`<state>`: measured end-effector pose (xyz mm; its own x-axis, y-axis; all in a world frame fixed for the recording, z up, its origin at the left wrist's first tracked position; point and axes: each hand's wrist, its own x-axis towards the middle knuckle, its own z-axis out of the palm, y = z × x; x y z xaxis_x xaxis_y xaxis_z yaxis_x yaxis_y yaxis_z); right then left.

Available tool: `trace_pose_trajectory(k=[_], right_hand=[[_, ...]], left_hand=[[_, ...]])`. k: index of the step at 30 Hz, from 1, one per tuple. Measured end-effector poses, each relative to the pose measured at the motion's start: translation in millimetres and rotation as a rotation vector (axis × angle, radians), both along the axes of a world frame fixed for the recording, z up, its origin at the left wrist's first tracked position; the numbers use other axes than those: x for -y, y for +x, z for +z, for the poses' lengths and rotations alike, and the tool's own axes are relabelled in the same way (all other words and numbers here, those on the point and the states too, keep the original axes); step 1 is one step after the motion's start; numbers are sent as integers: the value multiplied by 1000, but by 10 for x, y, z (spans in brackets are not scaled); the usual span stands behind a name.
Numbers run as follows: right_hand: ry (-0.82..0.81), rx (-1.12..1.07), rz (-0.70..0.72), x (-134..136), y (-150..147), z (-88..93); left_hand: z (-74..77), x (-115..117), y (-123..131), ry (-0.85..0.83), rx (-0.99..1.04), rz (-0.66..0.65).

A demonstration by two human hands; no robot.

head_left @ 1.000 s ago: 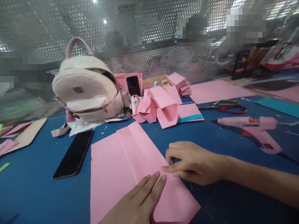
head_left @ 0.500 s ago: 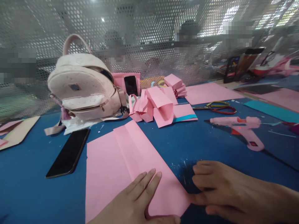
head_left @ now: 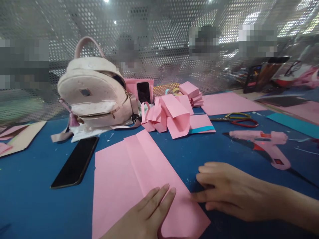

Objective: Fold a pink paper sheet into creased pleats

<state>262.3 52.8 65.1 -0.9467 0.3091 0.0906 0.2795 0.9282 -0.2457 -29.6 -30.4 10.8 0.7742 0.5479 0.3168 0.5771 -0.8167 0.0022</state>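
A large sheet of pink paper [head_left: 112, 186] lies before me, with a folded-over flap along its right side. My left hand [head_left: 146, 214] rests flat on the flap, its fingers stretched out and pressing the paper down. At the flap's right edge is my right hand [head_left: 226, 191], its outer fingers curled in and its index fingertip touching the folded edge. No object shows in that hand.
A black phone [head_left: 76, 162] lies left of the sheet, before a white backpack [head_left: 96, 89]. Folded pink paper pieces [head_left: 174, 114] sit behind it. Scissors [head_left: 240, 120] and a pink glue gun [head_left: 264, 142] with a cord are at right. People are behind a perforated screen [head_left: 159, 39].
My right hand has slid up and left along the folded edge, away from the near corner. My left hand stays flat on the paper. The view has shifted slightly.
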Motion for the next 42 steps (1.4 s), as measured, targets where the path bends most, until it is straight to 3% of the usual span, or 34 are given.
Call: trace_pose_trajectory(k=[8,14,18,31,42], right_hand=[[166,35,-29,-373,-334,-74],[333,58,-67,-542,-601,-116],[405,128,-127,-650,-843,-96],[428,227,-198,-987,-1431,-113],[429,280,-285,-1066,-1670,-97]], left_hand=[[-47,-23,-57,-42,-25,-55],[-41,-18,-39,38,-9,-26],[-52,-1,-27,3,-9,-11],[-40,-19,-26,50,-6,-22],[-27,-29,-37,39,-20,-30]])
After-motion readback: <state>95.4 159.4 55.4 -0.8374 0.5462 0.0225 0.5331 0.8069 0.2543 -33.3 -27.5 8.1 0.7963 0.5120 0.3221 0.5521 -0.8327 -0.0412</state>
